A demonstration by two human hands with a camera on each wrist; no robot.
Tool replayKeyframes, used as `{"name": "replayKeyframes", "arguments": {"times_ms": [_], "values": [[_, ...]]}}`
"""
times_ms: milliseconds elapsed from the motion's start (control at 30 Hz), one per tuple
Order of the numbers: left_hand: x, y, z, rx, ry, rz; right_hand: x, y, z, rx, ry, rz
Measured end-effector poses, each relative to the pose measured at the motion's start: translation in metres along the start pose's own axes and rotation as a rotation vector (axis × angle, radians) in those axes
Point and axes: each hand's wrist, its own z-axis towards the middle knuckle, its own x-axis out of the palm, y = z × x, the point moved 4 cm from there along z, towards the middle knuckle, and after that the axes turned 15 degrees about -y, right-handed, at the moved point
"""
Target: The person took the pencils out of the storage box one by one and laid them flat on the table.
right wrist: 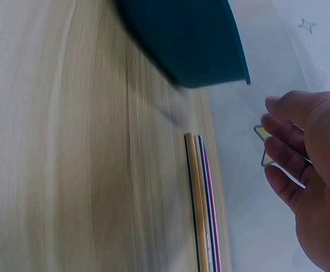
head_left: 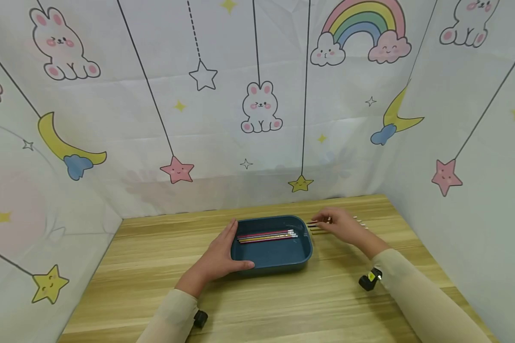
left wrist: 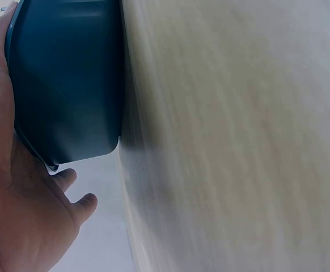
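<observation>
So, wood table [head_left: 283, 309], with one blue tray [head_left: 270, 255] on it. Left hand [head_left: 216, 257] is spread against the tray's left end, thumb by the near rim. Right hand [head_left: 341, 226] is the nearer one to the loose pencils [right wrist: 198, 198]: they're right below it, just off the tray's right end, running lengthwise left-right. Its fingers are loosely bent, nothing in them. Looks like four loose, plus four tray pencils [head_left: 266, 237].

Two hands: left [head_left: 216, 257], right [head_left: 343, 227]. One box [head_left: 268, 256]. Four pencils [head_left: 266, 237] inside; at least three outside, exact number hidden. One table [head_left: 283, 305]. Two sleeves [head_left: 169, 319]. Wall drawings: three rabbits [head_left: 262, 107], two moons [head_left: 55, 143], one rainbow [head_left: 365, 19].
</observation>
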Motion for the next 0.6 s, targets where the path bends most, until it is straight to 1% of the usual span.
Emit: {"name": "replayKeyframes", "arguments": {"times_ms": [133, 300, 400, 600], "values": [[0.0, 0.0, 0.0, -0.003, -0.001, 0.003, 0.005, 0.013, 0.004, -0.011, 0.009, 0.016], [0.001, 0.0, 0.0, 0.0, -0.006, 0.006, 0.014, 0.03, 0.009, -0.04, 0.042, 0.052], [0.0, 0.0, 0.0, 0.0, -0.005, 0.006, 0.022, 0.04, 0.012, -0.075, 0.075, 0.056], [0.0, 0.0, 0.0, 0.0, 0.001, 0.001, 0.041, 0.059, 0.018, -0.153, 0.137, 0.029]]}}
